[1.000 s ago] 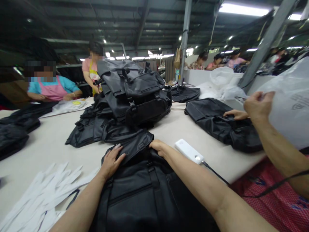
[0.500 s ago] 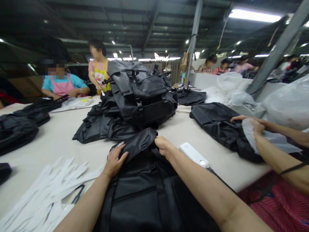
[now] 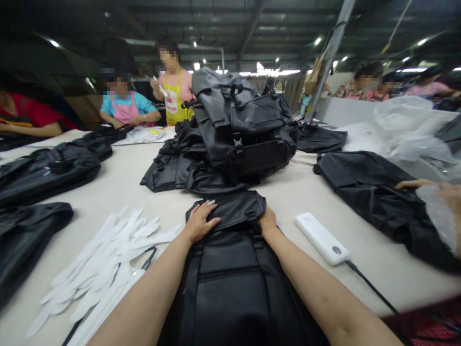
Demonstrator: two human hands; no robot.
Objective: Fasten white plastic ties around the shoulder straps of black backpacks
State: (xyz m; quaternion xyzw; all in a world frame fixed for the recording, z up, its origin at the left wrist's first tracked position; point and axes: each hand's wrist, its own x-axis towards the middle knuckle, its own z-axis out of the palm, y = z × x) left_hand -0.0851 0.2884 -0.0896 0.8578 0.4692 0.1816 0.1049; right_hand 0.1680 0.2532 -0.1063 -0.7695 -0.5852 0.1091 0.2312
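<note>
A black backpack lies in front of me, its top flap folded across the upper end. My left hand rests on the flap's left side, fingers spread and thumb out. At the flap's right edge, my right hand is closed on the backpack, with its fingertips tucked out of sight beside the strap buckle. White strips lie in a loose heap left of my left forearm. To the right of my right hand is a white power bank with a dark cable.
A tall pile of black backpacks stands just beyond mine. More black bags lie at the left. On the right, a co-worker's hand holds white sheeting at another black bag. Several people sit or stand behind the table.
My right hand has lowered the flap's raised right corner, and the flap now lies flatter. My left hand stays on its left side. The view has turned, shifting the scene rightward.
</note>
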